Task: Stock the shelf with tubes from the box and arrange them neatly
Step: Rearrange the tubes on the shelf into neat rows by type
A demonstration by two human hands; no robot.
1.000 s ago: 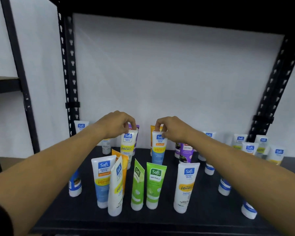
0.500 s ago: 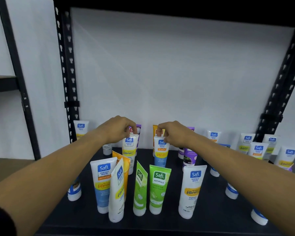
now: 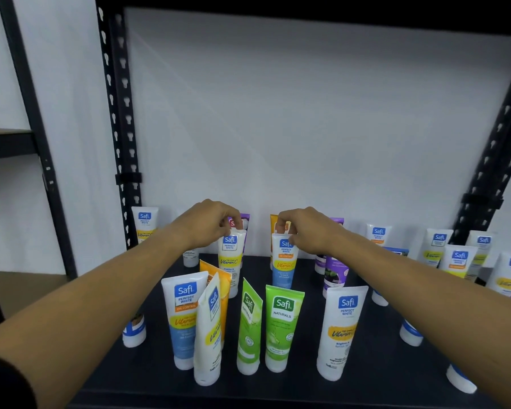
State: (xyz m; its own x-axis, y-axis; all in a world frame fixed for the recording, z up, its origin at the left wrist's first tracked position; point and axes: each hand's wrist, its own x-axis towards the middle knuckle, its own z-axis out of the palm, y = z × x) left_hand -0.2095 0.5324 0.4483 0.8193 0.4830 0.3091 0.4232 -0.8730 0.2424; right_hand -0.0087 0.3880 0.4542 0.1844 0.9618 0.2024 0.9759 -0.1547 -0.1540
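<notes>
While both tubes stand upright, left hand (image 3: 208, 224) pinches white tube (image 3: 230, 261), right hand (image 3: 303, 228) blue tube (image 3: 283, 267).

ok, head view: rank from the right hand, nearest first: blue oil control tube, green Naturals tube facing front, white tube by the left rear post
1. blue oil control tube, pinched at its top by the right hand.
2. green Naturals tube, front row, nearer the camera and below the hand.
3. white tube by the left rear post, far left at the back.
</notes>
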